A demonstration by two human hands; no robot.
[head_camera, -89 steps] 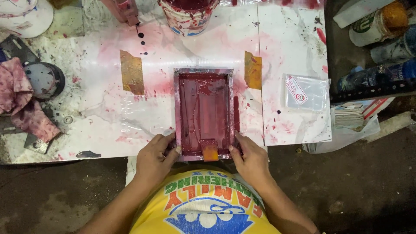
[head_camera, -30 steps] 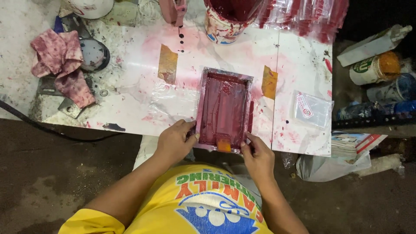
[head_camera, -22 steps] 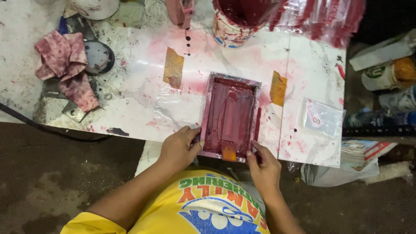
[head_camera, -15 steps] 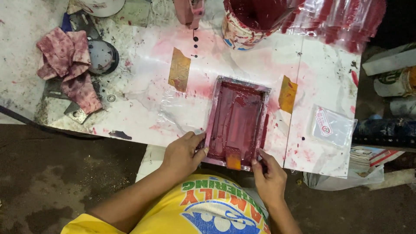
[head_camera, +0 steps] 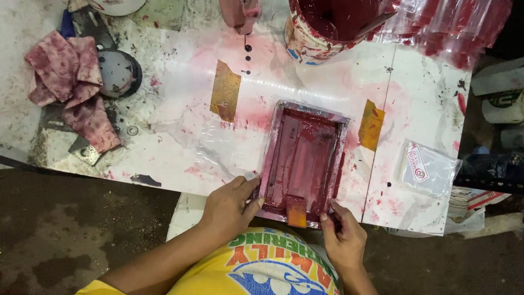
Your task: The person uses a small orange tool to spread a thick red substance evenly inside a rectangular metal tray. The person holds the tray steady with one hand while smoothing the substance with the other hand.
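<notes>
A small rectangular printing frame (head_camera: 305, 159), smeared dark red inside, lies flat on the white, ink-stained table (head_camera: 180, 147). My left hand (head_camera: 230, 206) grips its near left corner. My right hand (head_camera: 341, 236) pinches its near right corner. A short orange strip (head_camera: 297, 212) sits at the frame's near edge between my hands. Clear plastic film (head_camera: 218, 161) lies under the frame on its left side.
A paint can (head_camera: 327, 27) of dark red ink stands at the back. Two brown tape strips (head_camera: 225, 90) flank the frame. Stained rags (head_camera: 73, 82) and a round lid (head_camera: 117, 72) lie at left. A clear plastic bag (head_camera: 428, 166) lies at right, stained plastic sheets (head_camera: 447, 24) at back right.
The view has shifted and come closer, so the table now appears tilted. Both hands stay on the frame's near corners; the frame has not visibly moved on the table.
</notes>
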